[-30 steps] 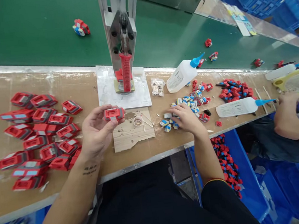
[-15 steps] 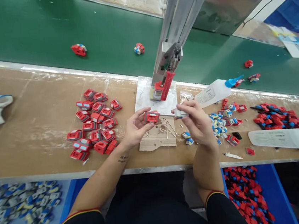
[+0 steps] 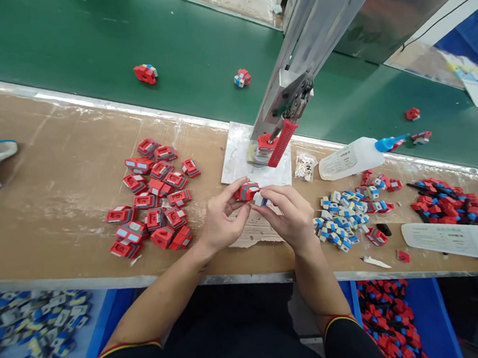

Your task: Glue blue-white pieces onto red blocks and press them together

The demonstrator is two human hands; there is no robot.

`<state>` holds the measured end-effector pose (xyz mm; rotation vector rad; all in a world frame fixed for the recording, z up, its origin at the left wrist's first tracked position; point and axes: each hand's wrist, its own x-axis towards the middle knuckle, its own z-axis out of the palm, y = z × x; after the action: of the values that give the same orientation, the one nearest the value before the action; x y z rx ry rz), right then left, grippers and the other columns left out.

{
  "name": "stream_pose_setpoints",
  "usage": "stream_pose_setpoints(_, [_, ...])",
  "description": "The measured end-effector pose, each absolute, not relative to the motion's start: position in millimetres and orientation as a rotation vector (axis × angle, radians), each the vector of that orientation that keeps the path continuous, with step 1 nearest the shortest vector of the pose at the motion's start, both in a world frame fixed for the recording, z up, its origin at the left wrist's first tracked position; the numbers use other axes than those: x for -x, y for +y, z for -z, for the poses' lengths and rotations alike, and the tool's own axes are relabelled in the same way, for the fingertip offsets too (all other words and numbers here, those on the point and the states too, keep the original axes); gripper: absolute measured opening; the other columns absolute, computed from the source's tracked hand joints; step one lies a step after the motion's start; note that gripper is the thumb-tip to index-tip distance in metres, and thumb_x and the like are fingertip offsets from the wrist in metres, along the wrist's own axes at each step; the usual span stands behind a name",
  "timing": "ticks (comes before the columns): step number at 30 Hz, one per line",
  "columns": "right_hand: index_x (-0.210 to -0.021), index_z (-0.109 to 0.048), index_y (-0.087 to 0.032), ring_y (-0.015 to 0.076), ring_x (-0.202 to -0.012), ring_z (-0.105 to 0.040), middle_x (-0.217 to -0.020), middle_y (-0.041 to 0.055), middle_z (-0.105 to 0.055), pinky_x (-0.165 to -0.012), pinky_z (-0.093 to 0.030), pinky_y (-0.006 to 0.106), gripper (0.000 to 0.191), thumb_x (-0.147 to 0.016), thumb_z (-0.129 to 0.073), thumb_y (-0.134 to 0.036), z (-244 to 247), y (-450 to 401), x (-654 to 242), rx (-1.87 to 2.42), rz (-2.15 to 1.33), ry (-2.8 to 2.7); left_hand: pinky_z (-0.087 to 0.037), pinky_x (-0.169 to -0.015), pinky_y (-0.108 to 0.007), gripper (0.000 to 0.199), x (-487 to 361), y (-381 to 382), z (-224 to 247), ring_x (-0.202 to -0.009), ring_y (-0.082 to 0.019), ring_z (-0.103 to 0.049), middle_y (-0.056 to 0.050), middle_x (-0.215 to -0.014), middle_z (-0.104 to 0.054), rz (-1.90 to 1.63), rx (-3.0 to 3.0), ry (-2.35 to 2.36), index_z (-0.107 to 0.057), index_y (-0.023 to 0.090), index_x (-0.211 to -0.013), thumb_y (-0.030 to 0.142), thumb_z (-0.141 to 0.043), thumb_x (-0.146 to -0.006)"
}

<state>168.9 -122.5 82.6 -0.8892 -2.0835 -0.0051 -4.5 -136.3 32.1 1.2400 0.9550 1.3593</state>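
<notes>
Between thumb and fingers, my left hand [image 3: 227, 217] grips a red and grey plastic toy part [image 3: 246, 190]. My right hand [image 3: 289, 213] pinches a small white and blue plastic piece [image 3: 260, 199] against the lower right side of that red part. Whether the two are joined I cannot tell, since fingertips cover the contact. Both hands hover over a torn cardboard sheet [image 3: 255, 231], just in front of a metal press plate [image 3: 233, 159]. A toggle clamp with a red handle [image 3: 283, 143] stands above the plate, with another red part [image 3: 266, 142] under it.
Several red and grey parts [image 3: 153, 199] lie at left, and white and blue pieces [image 3: 341, 216] at right. Two clear bottles [image 3: 350, 159] with blue nozzles lie beyond them. A green conveyor belt [image 3: 80, 53] runs behind. Blue bins [image 3: 427, 301] sit below the table edge.
My right hand has moved left, bringing the white and blue piece up against the red part. My left hand has turned the red part. The whole view has shifted slightly.
</notes>
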Motion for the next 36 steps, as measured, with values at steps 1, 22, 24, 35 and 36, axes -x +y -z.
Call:
stream_pose_setpoints(1, [-0.126, -0.068, -0.023, 0.0214, -0.089, -0.077, -0.101, 0.0086, -0.080, -0.079, -0.067, 0.034, 0.030, -0.097, -0.073, -0.020, -82, -123, -168, 0.889, 0.018, -2.088, -0.068, -0.097, -0.031, 0.053, 5, -137, -32, -0.115, -0.027, -0.079, -0.016, -0.135, -0.075, -1.372, -1.276, 0.931, -0.066, 0.017, -0.144, 0.024, -0.073, -0.092])
stream_pose_setpoints(22, [-0.158, -0.049, -0.033, 0.0274, -0.115, -0.070, -0.137, 0.0129, -0.067, -0.088, -0.066, 0.041, 0.080, -0.090, -0.070, -0.067, -71, -126, -186, 0.738, -0.630, -1.912, -0.065, -0.098, -0.032, 0.067, 9, -144, -38, -0.126, -0.028, -0.074, -0.016, -0.142, -0.072, -1.612, -1.531, 0.451, -0.051, 0.026, -0.150, 0.026, -0.083, -0.092])
stream_pose_setpoints(24, [-0.156, -0.051, -0.034, 0.0289, -0.125, -0.070, -0.141, 0.0119, -0.069, -0.101, -0.064, 0.044, 0.075, -0.091, -0.067, -0.067, -70, -126, -188, 0.672, -0.812, -1.948, -0.064, -0.103, -0.034, 0.065, 11, -147, -39, -0.129, -0.028, -0.073, -0.017, -0.142, -0.071, -1.586, -1.590, 0.431, -0.052, 0.025, -0.150, 0.028, -0.082, -0.093])
stream_pose_setpoints(35, [-0.147, -0.061, -0.034, 0.0246, -0.112, -0.078, -0.123, 0.0086, -0.079, -0.097, -0.066, 0.038, 0.070, -0.085, -0.076, -0.063, -66, -135, -183, 0.565, -0.890, -1.817, -0.062, -0.109, -0.037, 0.066, 20, -147, -55, -0.126, -0.027, -0.074, -0.017, -0.136, -0.075, -1.554, -1.809, 0.340, -0.053, 0.022, -0.151, 0.026, -0.083, -0.091])
stream_pose_setpoints(36, [-0.147, -0.061, -0.034, 0.0245, -0.113, -0.078, -0.123, 0.0087, -0.079, -0.098, -0.066, 0.038, 0.071, -0.085, -0.077, -0.063, -65, -134, -184, 0.556, -0.888, -1.808, -0.061, -0.109, -0.037, 0.065, 20, -146, -54, -0.128, -0.027, -0.073, -0.017, -0.137, -0.074, -1.549, -1.807, 0.334, -0.053, 0.022, -0.151, 0.026, -0.082, -0.092])
